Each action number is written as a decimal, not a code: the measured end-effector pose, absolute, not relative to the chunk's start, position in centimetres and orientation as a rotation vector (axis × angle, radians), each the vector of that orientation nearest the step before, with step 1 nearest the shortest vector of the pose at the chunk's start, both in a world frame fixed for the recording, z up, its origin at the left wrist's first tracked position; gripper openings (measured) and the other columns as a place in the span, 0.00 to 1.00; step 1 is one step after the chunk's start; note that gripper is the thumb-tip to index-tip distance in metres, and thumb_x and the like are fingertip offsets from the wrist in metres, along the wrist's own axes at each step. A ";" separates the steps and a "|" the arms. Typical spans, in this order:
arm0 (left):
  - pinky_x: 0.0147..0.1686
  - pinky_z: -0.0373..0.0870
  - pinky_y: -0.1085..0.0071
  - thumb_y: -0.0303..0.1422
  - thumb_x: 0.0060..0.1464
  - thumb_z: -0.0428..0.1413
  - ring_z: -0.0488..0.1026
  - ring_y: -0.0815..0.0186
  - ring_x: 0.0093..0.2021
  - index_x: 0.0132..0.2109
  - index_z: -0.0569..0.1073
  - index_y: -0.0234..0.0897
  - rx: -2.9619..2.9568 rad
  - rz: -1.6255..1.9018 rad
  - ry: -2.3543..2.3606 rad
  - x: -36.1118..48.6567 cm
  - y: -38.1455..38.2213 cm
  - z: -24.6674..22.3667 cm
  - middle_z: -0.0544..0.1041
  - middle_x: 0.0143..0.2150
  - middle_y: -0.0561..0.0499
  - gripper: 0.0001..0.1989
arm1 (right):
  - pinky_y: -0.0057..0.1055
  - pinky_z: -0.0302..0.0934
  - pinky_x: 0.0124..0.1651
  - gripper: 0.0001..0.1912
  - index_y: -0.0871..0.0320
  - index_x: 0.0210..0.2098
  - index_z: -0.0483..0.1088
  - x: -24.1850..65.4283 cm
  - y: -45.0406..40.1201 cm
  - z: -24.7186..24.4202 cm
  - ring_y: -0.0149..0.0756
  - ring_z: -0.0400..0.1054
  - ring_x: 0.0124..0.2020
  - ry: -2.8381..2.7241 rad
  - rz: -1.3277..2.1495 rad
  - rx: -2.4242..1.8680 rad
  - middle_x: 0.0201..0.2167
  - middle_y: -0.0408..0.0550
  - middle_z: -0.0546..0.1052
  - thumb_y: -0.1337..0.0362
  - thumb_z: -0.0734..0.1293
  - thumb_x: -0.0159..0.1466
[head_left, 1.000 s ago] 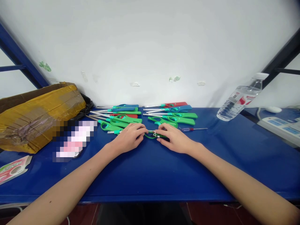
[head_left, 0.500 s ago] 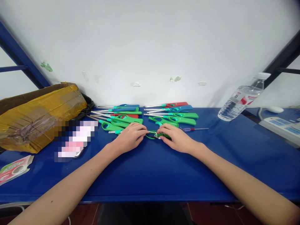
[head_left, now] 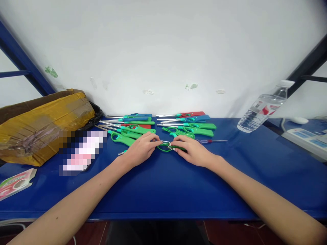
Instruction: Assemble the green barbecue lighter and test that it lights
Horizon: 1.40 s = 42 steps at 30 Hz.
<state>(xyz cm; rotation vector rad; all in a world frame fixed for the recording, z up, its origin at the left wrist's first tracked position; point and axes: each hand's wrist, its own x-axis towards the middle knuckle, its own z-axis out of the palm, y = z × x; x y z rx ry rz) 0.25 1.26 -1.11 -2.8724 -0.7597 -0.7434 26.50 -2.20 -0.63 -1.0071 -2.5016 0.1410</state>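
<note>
Between my hands is a long-necked green gas lighter (head_left: pixel 164 148), its trigger loop and thin pale wires showing in the gap. My left hand (head_left: pixel 143 147) closes over its front part, thumb and fingertips pinched by the wires. From under that hand a metal tube end (head_left: pixel 122 153) sticks out to the left. My right hand (head_left: pixel 192 149) grips the lighter's handle end, with thumb and fingers near the wires. Just beyond lies a green casing part (head_left: pixel 176 130) with a loop. The palms hide most of the held lighter.
Several green, blue and red lighters lie in a left group (head_left: pixel 134 133) and a right group (head_left: pixel 196 119) by the wall. A screwdriver (head_left: pixel 212 141) lies right of my right hand. A taped box (head_left: pixel 46 126), a blurred phone-like object (head_left: pixel 84 149) and a water bottle (head_left: pixel 258 112) stand around.
The tube end under my left hand has swung slightly toward me. The pale wire and green loop between my fingers show more plainly. My hands have barely shifted.
</note>
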 end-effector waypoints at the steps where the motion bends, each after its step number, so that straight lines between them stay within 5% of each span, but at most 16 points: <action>1: 0.48 0.72 0.61 0.22 0.65 0.46 0.70 0.59 0.48 0.51 0.76 0.37 -2.875 -0.739 -0.753 0.2 1.3 -1.2 0.75 0.48 0.43 0.17 | 0.43 0.69 0.51 0.14 0.54 0.52 0.73 26.5 -2.2 -0.6 0.43 0.71 0.49 -2.500 0.142 -1.007 0.49 0.53 0.74 0.65 0.60 0.71; 42: 0.44 0.73 0.63 0.21 0.65 0.48 0.70 0.60 0.43 0.48 0.77 0.35 -2.736 -0.828 -0.704 0.6 1.7 -1.6 0.76 0.43 0.45 0.15 | 0.43 0.67 0.52 0.15 0.55 0.52 0.73 26.6 -2.0 -0.8 0.44 0.70 0.49 -2.534 0.134 -0.972 0.48 0.53 0.73 0.65 0.59 0.71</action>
